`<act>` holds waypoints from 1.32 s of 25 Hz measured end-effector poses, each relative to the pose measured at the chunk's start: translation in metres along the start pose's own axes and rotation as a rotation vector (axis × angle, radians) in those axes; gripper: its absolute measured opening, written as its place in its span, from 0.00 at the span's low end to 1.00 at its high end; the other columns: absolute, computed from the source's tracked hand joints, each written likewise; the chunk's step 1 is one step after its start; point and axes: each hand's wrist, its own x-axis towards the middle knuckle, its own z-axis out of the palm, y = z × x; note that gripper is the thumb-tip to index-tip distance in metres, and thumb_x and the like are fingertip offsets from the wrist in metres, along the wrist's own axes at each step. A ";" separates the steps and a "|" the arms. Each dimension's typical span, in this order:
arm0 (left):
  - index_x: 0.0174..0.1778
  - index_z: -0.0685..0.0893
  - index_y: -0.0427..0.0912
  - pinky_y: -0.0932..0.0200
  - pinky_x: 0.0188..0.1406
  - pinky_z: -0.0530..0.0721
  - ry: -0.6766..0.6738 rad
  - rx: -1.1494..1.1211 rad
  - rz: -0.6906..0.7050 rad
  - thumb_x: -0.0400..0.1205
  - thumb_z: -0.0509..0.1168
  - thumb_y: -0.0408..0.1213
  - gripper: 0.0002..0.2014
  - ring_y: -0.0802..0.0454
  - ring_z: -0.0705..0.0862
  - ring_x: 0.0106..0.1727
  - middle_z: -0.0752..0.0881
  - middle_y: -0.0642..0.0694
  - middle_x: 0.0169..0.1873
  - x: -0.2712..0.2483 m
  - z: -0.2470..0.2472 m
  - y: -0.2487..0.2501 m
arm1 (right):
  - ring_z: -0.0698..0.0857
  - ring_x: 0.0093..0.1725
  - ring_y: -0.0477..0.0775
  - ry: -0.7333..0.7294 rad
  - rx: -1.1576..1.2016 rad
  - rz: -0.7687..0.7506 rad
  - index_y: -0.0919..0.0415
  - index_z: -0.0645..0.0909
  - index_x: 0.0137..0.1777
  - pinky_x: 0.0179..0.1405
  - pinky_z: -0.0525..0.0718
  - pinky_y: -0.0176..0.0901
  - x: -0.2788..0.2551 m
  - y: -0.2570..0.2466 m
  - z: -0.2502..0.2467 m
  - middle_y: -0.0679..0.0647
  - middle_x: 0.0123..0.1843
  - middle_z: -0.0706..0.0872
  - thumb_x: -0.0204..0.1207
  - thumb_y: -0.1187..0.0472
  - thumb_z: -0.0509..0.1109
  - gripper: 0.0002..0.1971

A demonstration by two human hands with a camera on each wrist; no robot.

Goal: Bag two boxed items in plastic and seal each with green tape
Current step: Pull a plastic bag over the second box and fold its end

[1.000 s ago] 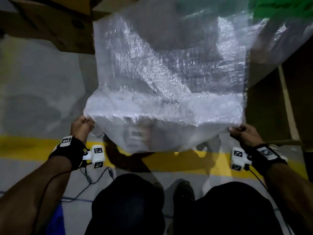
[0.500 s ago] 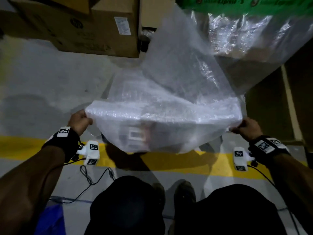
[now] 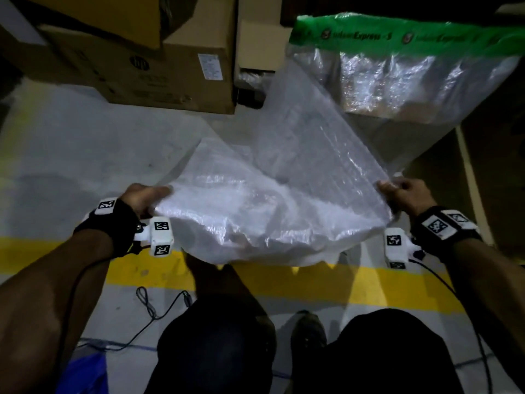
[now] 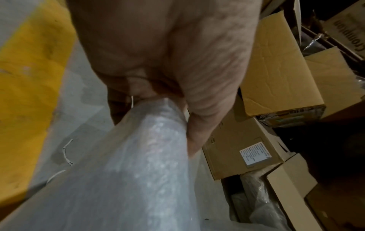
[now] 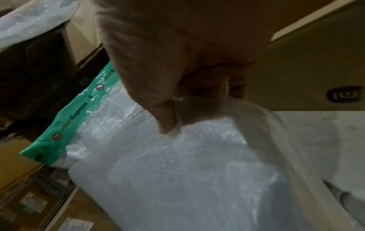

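Gripping opposite corners of the plastic bag [image 3: 272, 211], the left hand [image 3: 143, 199] and right hand [image 3: 404, 194] are curling fingers tightly around it. A bagged box with green tape [image 3: 397, 35] is lying beyond.

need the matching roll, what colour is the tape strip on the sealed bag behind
Green tape strip with dark printed lettering, clearest in the head view.

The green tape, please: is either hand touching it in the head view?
No, the green tape lies on the far package, while both hands grip the near plastic bag.
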 end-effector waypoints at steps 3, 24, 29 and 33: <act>0.43 0.83 0.36 0.59 0.29 0.74 -0.100 0.038 0.045 0.75 0.70 0.31 0.04 0.45 0.77 0.27 0.77 0.34 0.38 -0.013 0.001 0.007 | 0.81 0.33 0.54 0.004 0.002 -0.028 0.62 0.85 0.34 0.42 0.81 0.48 -0.007 0.000 -0.005 0.53 0.29 0.85 0.77 0.58 0.74 0.11; 0.49 0.84 0.34 0.63 0.35 0.85 -0.065 -0.109 0.387 0.73 0.71 0.24 0.10 0.57 0.85 0.30 0.89 0.51 0.29 -0.163 -0.031 0.059 | 0.85 0.45 0.58 0.011 0.181 -0.237 0.66 0.85 0.51 0.38 0.80 0.39 -0.162 -0.056 -0.074 0.59 0.45 0.88 0.72 0.72 0.75 0.09; 0.46 0.88 0.29 0.51 0.48 0.79 -0.016 0.086 0.432 0.68 0.73 0.59 0.31 0.48 0.83 0.42 0.86 0.40 0.37 -0.173 -0.036 0.069 | 0.84 0.39 0.56 0.067 0.166 -0.224 0.64 0.84 0.37 0.35 0.77 0.40 -0.172 -0.061 -0.077 0.57 0.37 0.86 0.77 0.62 0.73 0.09; 0.46 0.88 0.28 0.46 0.50 0.82 0.046 0.005 0.529 0.69 0.78 0.34 0.15 0.46 0.84 0.43 0.88 0.32 0.45 -0.175 -0.043 0.078 | 0.82 0.38 0.50 0.141 0.229 -0.259 0.62 0.83 0.39 0.30 0.77 0.32 -0.178 -0.062 -0.085 0.50 0.36 0.84 0.73 0.75 0.73 0.08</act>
